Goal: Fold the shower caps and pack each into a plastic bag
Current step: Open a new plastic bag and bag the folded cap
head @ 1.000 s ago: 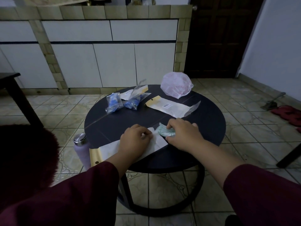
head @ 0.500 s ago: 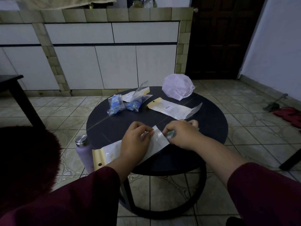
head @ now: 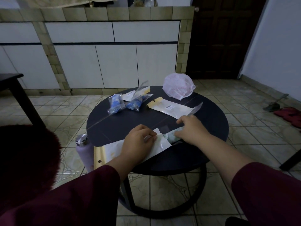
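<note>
The folded green shower cap (head: 171,136) lies at the mouth of a plastic bag (head: 156,146) on the near edge of the round dark worktop (head: 211,121). The right hand (head: 190,129) curls around the cap. The left hand (head: 138,141) pinches the bag's open end. Farther back lie two packed blue caps (head: 125,103), an empty bag (head: 171,107) and a loose pink shower cap (head: 178,87).

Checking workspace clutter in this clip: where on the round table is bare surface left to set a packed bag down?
Bare patches: the table left part, between the blue packed bags and the left hand; also the right edge beyond the right hand. Crowded: the far side, with the flat bag and pink cap.
</note>
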